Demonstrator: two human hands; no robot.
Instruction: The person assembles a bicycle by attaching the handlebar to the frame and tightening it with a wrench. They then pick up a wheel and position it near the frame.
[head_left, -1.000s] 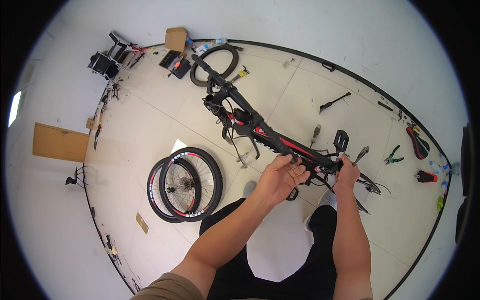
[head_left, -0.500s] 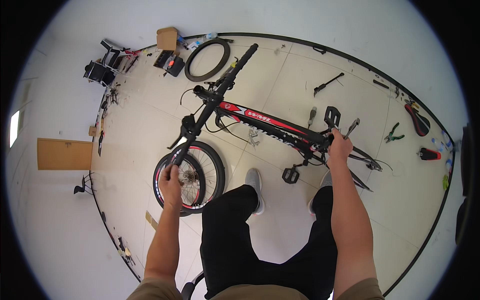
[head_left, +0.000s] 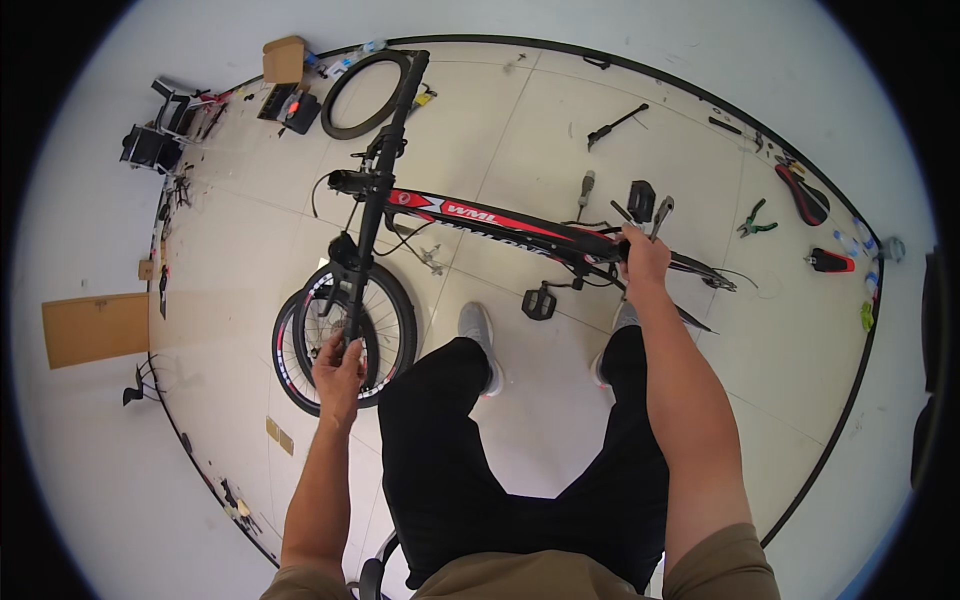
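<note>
Pale tiled floor (head_left: pixel 520 130). Two stacked wheels (head_left: pixel 345 335) near left, a loose tyre (head_left: pixel 362 95) and cardboard box (head_left: pixel 284 60) far left, green pliers (head_left: pixel 752 219) and a black saddle (head_left: pixel 801 195) right.

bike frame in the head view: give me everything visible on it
The bike frame is black with red and white panels and looks like metal. No wheels are fitted. It lies roughly level above the tiled floor, fork end toward the person's left. The left hand grips the fork, the right hand the seat end. A black pedal hangs below. Cables trail off it.
</note>
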